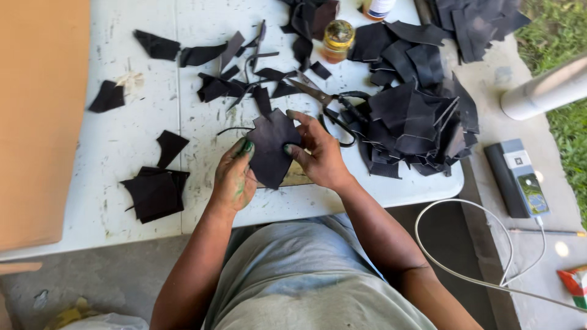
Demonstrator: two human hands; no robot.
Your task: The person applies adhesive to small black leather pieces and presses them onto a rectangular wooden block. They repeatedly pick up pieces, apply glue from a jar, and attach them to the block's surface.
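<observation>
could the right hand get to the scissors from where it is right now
Probably yes. The scissors lie open on the table just beyond the right hand, with nothing on top of their handles. But both hands, the left hand too, hold a black piece, so the right would have to let go.

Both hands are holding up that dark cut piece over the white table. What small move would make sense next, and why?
Probably setting the dark piece down on one of the stacks. The left hand and right hand pinch it by its edges, it looks already cut to shape, the scissors lie unused, and similar pieces sit piled at the right and left.
</observation>
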